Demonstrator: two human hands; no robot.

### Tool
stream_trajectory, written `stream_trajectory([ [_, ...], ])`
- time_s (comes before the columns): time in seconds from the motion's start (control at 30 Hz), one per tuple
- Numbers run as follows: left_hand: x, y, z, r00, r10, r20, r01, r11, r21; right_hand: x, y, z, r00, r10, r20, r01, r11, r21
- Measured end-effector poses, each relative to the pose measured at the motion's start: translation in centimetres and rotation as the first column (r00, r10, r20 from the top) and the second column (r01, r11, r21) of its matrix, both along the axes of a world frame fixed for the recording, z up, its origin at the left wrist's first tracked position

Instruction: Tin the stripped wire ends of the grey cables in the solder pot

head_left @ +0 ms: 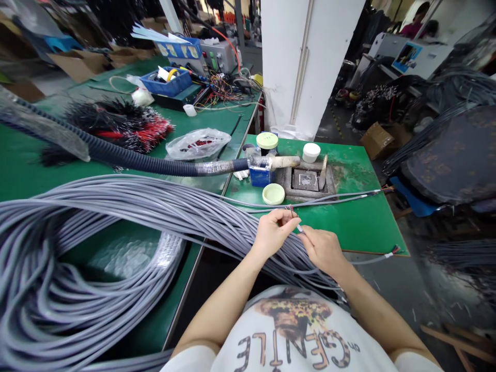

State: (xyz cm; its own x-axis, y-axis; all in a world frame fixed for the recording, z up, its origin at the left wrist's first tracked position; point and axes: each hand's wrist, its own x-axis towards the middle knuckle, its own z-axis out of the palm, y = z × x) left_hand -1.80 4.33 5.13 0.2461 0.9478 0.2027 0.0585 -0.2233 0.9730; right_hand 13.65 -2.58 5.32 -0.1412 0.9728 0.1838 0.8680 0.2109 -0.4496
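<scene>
In the head view, your left hand pinches thin coloured wires at a grey cable end, your right hand closed on its sheath, just above the bundle. This end appears mid-work; other bared ends lie by the green board's right edge. How many remain cannot be told. Smooth, round cables loop into a heavy coil, bound with glossy clear wrap.

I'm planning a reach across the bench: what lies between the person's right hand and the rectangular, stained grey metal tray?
In the head view, slim round grey cables cross the green tabletop between the right hand and the tray.
</scene>
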Motion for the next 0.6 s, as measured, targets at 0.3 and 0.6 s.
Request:
stream_trajectory([
  [0.3,0.5,-1.7,-0.8,0.996,0.046,-0.081,0.026,0.699,0.714,0.3,1.6,-0.5,0.168,-0.392,-0.905,-0.340,0.838,-0.426],
  [0.6,1.6,-2.9,-0.7,0.964,-0.074,0.254,0.032,0.986,0.166,-0.5,1.5,-0.6,0.092,-0.274,-0.957,-0.132,0.950,-0.285],
])
